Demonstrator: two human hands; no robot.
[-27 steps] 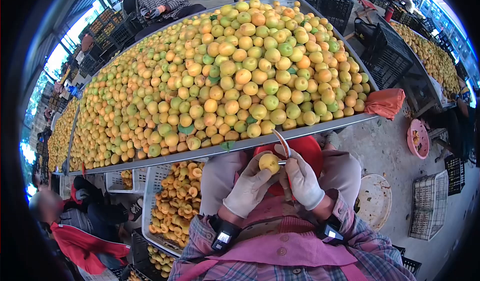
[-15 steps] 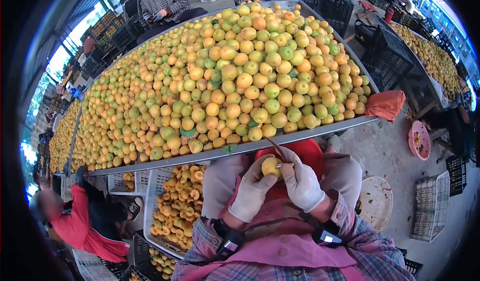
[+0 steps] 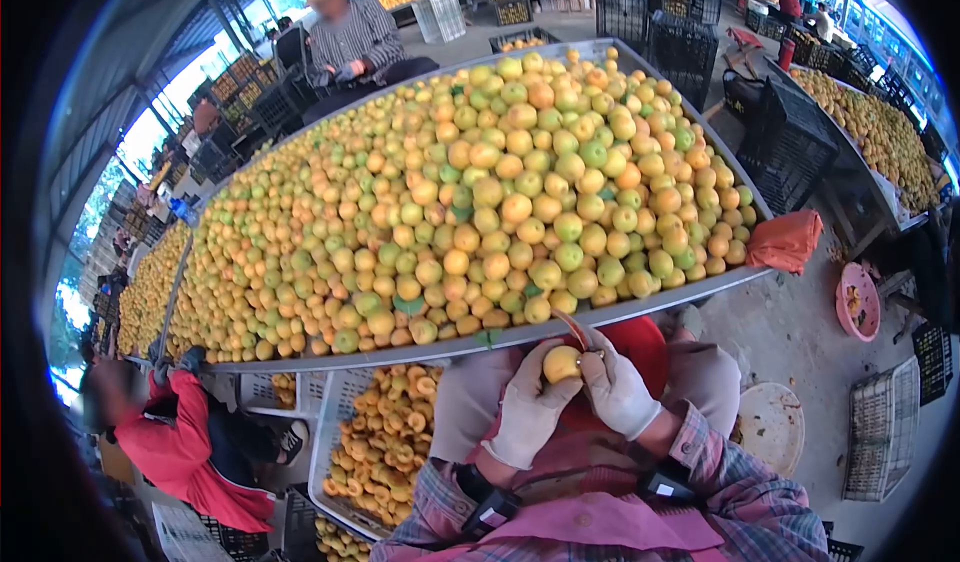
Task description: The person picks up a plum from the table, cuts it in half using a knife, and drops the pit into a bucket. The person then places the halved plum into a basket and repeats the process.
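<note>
The gloved left hand (image 3: 528, 412) is closed round one yellow fruit (image 3: 562, 364), thumb on the near side. The right hand (image 3: 620, 397) grips a slim curved tool (image 3: 572, 330), one end of which sticks up past the fingers; its working end, mostly hidden, is at the fruit's right side. To work well, the left hand should hold the fruit firmly without squashing it and turn it against the tool, fingertips out of the tool's line; short, light strokes seem safest.

A red bucket (image 3: 645, 347) sits between the knees, just beyond the right hand. On the left, a white crate (image 3: 320, 462) holds halved fruit (image 3: 385, 442). Beyond lies the metal tray (image 3: 480, 342), heaped with whole fruit (image 3: 450, 232); a person (image 3: 365, 37) sits across it.
</note>
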